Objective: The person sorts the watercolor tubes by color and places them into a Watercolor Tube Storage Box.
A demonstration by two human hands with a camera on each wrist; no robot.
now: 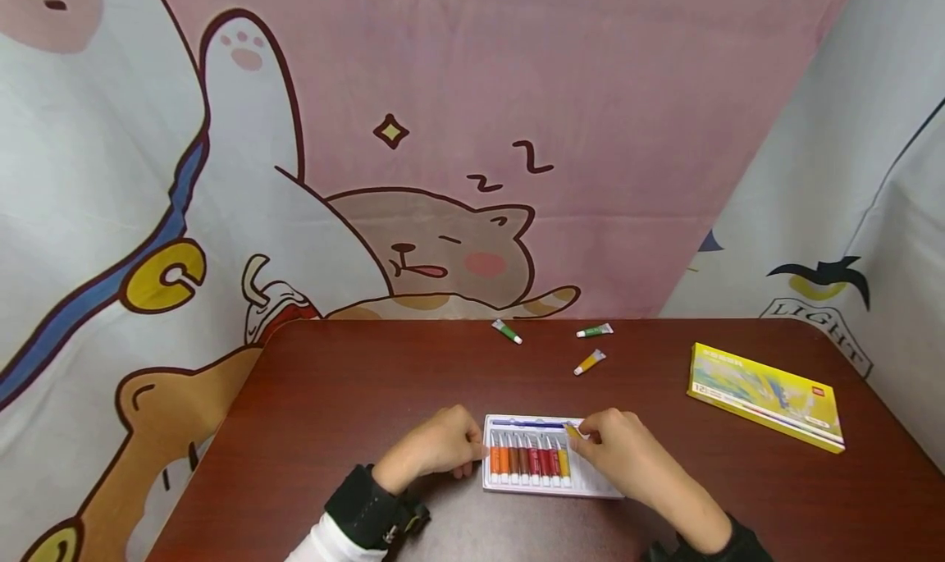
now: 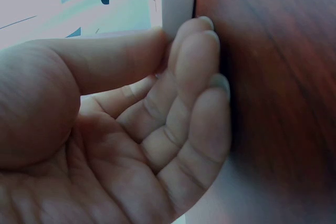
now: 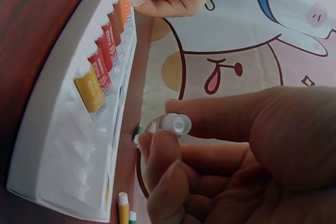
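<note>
The bench (image 1: 354, 381) carries a white tray (image 1: 586, 482) at the lower centre of the head view. The tray looks like thin plastic: expect it to be light, flexible and prone to slide; hold it by the rim. The left hand (image 1: 443, 440) has its fingers curled, pinching the tray's left edge. The right hand (image 1: 620, 451) pinches a yellow tube (image 1: 572, 431) over the tray's upper right part. The tube should be light, soft and easily dented; grip it gently across the body, near the cap. The right wrist view shows its white cap (image 3: 180, 125) end-on, hidden in the head view, which instead shows the yellow body.
</note>
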